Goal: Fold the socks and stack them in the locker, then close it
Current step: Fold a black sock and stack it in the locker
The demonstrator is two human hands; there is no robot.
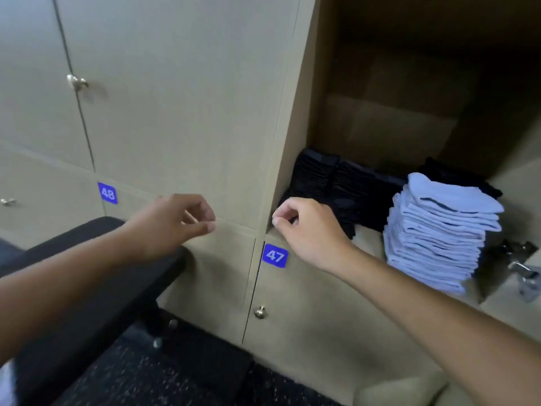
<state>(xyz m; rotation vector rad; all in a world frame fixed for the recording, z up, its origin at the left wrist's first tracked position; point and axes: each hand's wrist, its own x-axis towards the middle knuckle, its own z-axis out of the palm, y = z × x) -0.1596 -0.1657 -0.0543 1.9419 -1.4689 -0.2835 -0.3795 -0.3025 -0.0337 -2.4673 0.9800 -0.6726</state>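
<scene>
Two hands are hovering empty: our left hand (175, 222) is hanging loosely curled, our right hand (307, 230) is curling at the locker (380, 127) edge, just left of the black socks (336, 186) and white socks (439, 230); stacking looking finished, we are needing the door next

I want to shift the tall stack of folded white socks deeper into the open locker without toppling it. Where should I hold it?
Grip the tall stack of folded white socks low, near its base, a hand on each side, coming from the open front. It leans and its layers lie loose, so a high push would probably shear it. The pile of black socks crowds its left side.
</scene>
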